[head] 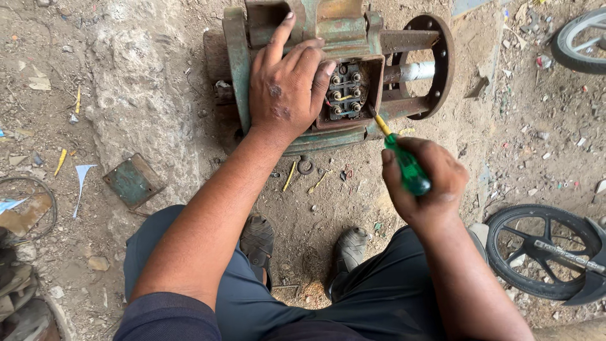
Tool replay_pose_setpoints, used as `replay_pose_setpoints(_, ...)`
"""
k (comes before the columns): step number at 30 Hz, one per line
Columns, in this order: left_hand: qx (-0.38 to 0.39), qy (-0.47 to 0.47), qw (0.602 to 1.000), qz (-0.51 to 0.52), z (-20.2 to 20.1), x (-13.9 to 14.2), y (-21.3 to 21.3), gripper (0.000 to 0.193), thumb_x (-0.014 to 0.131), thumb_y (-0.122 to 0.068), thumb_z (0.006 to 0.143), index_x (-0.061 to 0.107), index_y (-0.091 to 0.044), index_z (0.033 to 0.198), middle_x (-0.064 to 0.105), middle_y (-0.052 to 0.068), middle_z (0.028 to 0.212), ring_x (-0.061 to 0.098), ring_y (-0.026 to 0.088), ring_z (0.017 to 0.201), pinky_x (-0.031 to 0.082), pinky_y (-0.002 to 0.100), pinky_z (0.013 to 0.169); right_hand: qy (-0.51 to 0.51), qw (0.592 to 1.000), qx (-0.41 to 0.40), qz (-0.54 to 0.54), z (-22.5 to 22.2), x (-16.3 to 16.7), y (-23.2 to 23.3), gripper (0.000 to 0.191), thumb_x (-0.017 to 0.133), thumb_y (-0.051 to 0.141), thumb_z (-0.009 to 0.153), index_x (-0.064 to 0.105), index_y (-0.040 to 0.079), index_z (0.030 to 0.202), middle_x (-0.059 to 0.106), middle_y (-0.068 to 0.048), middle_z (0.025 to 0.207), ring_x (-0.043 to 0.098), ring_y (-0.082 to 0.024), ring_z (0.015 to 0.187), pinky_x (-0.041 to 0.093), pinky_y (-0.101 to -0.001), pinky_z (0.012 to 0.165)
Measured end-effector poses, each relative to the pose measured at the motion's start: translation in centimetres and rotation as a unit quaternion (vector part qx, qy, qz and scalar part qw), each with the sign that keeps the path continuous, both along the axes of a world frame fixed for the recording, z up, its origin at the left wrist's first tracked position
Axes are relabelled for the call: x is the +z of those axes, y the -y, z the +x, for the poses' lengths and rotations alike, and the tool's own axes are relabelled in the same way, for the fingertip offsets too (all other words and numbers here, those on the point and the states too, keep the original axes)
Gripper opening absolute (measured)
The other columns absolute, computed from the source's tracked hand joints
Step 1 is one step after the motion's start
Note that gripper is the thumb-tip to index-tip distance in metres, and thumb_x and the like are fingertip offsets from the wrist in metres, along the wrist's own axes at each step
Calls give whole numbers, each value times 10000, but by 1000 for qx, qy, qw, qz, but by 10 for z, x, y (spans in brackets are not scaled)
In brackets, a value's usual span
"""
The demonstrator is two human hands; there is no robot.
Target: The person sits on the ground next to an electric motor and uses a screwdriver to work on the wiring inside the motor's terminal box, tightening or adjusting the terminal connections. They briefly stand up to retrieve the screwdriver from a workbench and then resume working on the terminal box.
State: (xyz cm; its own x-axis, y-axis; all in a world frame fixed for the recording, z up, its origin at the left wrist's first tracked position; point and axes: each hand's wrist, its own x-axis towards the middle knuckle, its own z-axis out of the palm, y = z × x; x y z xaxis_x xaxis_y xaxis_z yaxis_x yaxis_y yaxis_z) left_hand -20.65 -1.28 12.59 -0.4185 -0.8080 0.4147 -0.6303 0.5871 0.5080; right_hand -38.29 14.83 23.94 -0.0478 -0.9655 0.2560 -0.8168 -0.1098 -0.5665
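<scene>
- A worn green electric motor (341,38) lies on the dirt at the upper centre of the frame, its shaft (416,71) running out to the right.
- The left hand (287,88) rests flat on the motor housing, fingers spread, fingertips at the edge of the open terminal box (346,93).
- The right hand (421,183), lower right of centre, is closed around a green-handled screwdriver (407,167).
- The screwdriver's long axis slants up-left, tip at the lower right edge of the terminal box; the left hand is nearer the terminals.
- A green cover plate (134,181) lies on the ground at left.
</scene>
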Motion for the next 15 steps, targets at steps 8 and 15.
replay_pose_setpoints(8,0,-2,1000,1,0,0,0,421,461,-447,1151,682,-89,1124,736,71,1259,427,351,1469,411,571,1105,-10,1000,-15,24,-2,-1,0,174,779,93,978,677,21,1101,728,-149,923,748,-279,833,580,-371,744)
replay_pose_setpoints(15,-1,8,1000,5,-1,1,0,418,456,-441,1151,675,-88,1108,733,81,1265,423,358,1471,407,572,1099,136,989,-57,3,-26,8,-15,116,705,71,1080,649,-16,1132,765,-137,984,790,-169,856,623,-247,752)
